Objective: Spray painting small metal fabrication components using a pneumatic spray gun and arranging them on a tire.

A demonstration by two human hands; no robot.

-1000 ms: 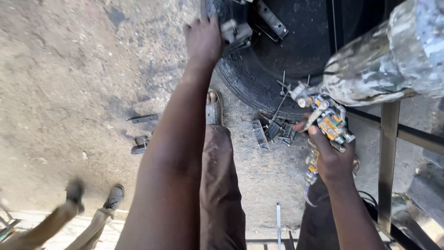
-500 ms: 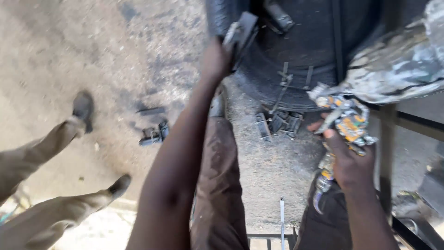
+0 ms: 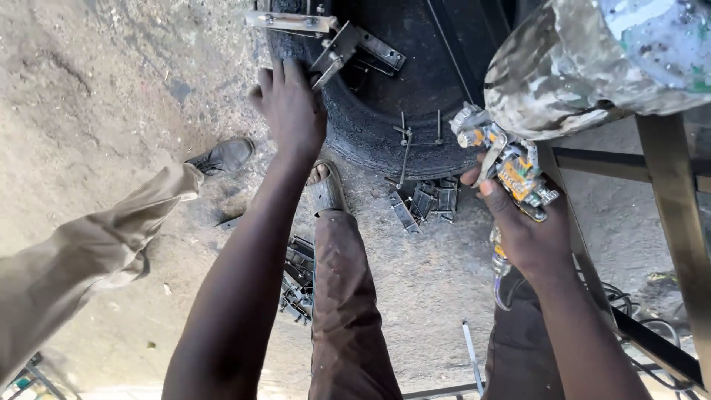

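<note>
My left hand (image 3: 292,107) lies stretched out on the edge of a black tyre (image 3: 400,126), its fingertips just below a set of grey metal hinges and flat bars (image 3: 337,41) resting on the tyre. The fingers look straight, with nothing gripped. My right hand (image 3: 522,226) is closed around a worn clamp-like tool wrapped in yellow and orange tape (image 3: 511,167), held up beside the tyre's right side. My trouser leg and sandalled foot (image 3: 326,189) stand between the two arms.
Another person's trouser leg and dark shoe (image 3: 222,155) reach in from the left. Small metal brackets (image 3: 426,201) lie on the dirt by the tyre, more (image 3: 296,278) beside my leg. A mottled grey-green bulky shape (image 3: 592,59) and a metal frame (image 3: 670,215) fill the right.
My left hand has come down from a raised position with a metal piece to lie on the tyre edge. The other person's leg has stepped closer from the left.
</note>
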